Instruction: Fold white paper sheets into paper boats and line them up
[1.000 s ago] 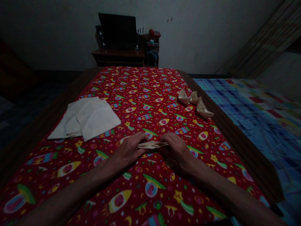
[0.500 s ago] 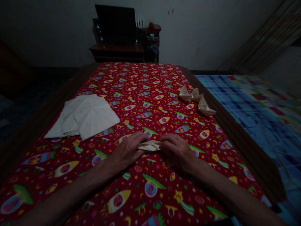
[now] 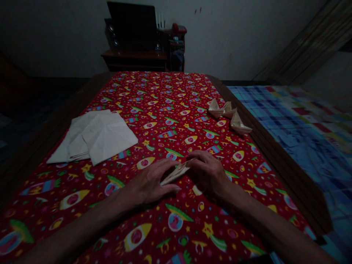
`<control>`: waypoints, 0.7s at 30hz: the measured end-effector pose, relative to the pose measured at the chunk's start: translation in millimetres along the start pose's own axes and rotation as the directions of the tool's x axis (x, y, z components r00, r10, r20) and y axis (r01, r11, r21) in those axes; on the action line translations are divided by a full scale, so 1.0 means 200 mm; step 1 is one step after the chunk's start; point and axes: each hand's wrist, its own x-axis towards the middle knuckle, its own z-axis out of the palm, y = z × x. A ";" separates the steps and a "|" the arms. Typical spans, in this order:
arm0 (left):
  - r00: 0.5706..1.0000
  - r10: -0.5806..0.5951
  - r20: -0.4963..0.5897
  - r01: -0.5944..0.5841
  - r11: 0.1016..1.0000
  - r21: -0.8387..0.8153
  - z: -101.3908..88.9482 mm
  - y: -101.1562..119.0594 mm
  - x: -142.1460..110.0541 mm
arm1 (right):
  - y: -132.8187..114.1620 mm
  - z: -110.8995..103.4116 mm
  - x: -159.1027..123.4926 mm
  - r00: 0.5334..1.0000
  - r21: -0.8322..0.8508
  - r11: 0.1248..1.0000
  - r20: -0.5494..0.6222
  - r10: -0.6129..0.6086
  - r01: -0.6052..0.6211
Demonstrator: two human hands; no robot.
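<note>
A small folded paper piece (image 3: 177, 173) is held low over the tablecloth, tilted with its right end farther from me. My right hand (image 3: 207, 169) pinches that right end, fingers curled over it. Beside the other end is my left hand (image 3: 155, 179), its thumb stretched out below the paper and its fingers above, spread apart. Whether the left palm touches the paper's edge I cannot tell. To the left lies a stack of creased white paper sheets (image 3: 110, 135). At the right stand several folded paper boats (image 3: 239, 125), close together.
A red tablecloth (image 3: 162, 146) with rocket prints covers the wooden table (image 3: 302, 194). Behind it, a dark monitor (image 3: 133, 25) and speakers stand on a brown desk (image 3: 134, 57), near a red telephone (image 3: 179, 28). A blue checked bedspread (image 3: 280, 128) is on the right.
The folded paper has turned from level to slanted, its right end up. My left hand has loosened, its thumb moving away from the paper. The view has shifted slightly.
</note>
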 end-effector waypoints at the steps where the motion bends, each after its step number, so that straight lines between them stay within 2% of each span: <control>1: 1.000 -0.001 0.019 0.002 0.999 -0.036 -0.01 0.02 0.00 | 0.00 -0.01 0.01 1.000 0.027 0.999 -0.007 0.019 -0.018; 4: 1.000 -0.013 0.020 0.015 0.989 -0.147 -0.02 0.07 0.01 | 0.02 -0.03 0.02 1.000 0.069 0.998 -0.010 -0.005 0.006; 8: 0.990 -0.136 -0.046 0.119 0.959 -0.258 -0.02 0.08 0.05 | 0.05 -0.01 0.05 0.992 0.021 0.994 0.069 -0.109 0.108; 11: 0.975 -0.219 0.049 0.221 0.897 -0.383 0.01 0.05 0.07 | 0.05 0.01 0.07 0.983 0.007 0.988 0.095 -0.155 0.155; 13: 0.956 -0.267 0.122 0.292 0.824 -0.487 0.02 0.04 0.07 | 0.04 0.02 0.07 0.980 0.068 0.985 0.103 -0.168 0.161; 15: 0.943 -0.302 0.140 0.329 0.777 -0.537 0.03 0.04 0.07 | 0.02 0.01 0.08 0.975 0.154 0.977 0.142 -0.171 0.149; 17: 0.944 -0.315 0.101 0.321 0.795 -0.515 0.03 0.04 0.08 | 0.01 0.00 0.09 0.967 0.240 0.963 0.187 -0.173 0.126; 21: 0.949 -0.310 -0.059 0.274 0.903 -0.330 0.02 0.04 0.11 | 0.02 0.00 0.10 0.966 0.392 0.920 0.234 -0.108 0.008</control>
